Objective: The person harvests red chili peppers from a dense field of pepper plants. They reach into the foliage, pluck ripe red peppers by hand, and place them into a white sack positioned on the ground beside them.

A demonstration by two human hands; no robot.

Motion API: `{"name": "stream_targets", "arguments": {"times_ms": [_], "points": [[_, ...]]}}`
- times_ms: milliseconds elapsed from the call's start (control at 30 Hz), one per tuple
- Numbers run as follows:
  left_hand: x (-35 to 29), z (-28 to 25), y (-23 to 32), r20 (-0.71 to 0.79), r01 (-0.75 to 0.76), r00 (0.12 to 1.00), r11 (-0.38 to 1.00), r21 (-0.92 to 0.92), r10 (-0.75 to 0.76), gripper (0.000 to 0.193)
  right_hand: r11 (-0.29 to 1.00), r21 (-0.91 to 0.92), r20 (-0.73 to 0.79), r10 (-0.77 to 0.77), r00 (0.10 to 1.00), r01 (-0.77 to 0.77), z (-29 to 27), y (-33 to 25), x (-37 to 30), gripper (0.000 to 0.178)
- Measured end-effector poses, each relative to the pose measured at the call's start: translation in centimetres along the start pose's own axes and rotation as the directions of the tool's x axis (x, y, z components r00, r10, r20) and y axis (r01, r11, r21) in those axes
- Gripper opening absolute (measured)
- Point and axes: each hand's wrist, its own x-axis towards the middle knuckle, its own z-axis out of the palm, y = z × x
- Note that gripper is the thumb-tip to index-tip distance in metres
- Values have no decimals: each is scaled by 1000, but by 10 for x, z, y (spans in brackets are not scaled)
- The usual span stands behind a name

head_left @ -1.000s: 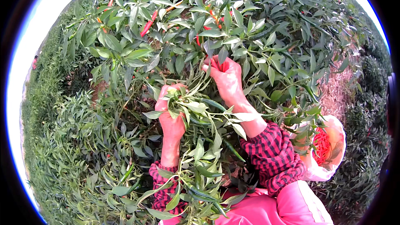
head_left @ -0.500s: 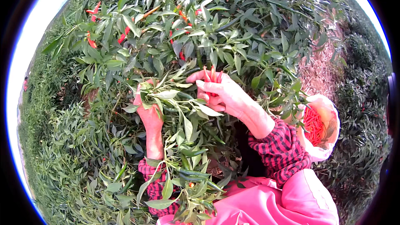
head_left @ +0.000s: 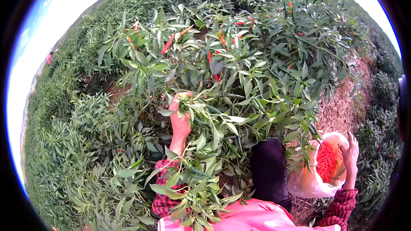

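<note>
My left hand [head_left: 180, 124] is closed round a leafy chili pepper branch [head_left: 214, 119], its fingers partly hidden by leaves. Long green chilies hang from the stems beside and below it. To the right, my right hand [head_left: 351, 156] is at the far-right rim of a white plastic bag [head_left: 306, 184], fingers apart and thumb reaching over the opening. Nothing shows in that hand; whether it touches the rim is hard to tell. Many picked red chilies [head_left: 326, 162] lie inside the bag.
Ripe red chilies [head_left: 168, 44] hang on the plants ahead of me. My dark-clothed leg [head_left: 269, 171] is between the plants and the bag. A straw-covered strip of soil [head_left: 342, 98] runs along the right. Far left, a person in red [head_left: 49, 58] is in the field.
My right hand has moved from the plant down and right to the bag. The red chilies it held no longer show in it. My left hand keeps the branch.
</note>
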Motion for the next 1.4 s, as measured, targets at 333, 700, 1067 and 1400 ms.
{"name": "stream_targets", "arguments": {"times_ms": [333, 700, 1067, 1400], "points": [[-13, -37, 15, -64, 28, 998, 995, 93, -22, 27, -268, 933, -51, -761, 647, -241, -151, -532, 76, 30], [11, -85, 46, 31, 104, 993, 957, 270, -116, 55, -424, 823, -3, -668, 744, -377, -122, -658, 99, 19], [151, -139, 80, -6, 254, 957, 844, -473, -291, 47, -631, 700, -219, -635, 741, -334, -93, -669, 96, 23], [114, -143, 83, 37, 215, 970, 778, -590, -240, 42, -471, 487, -11, -845, 534, -736, -109, -615, 76, 12]]}}
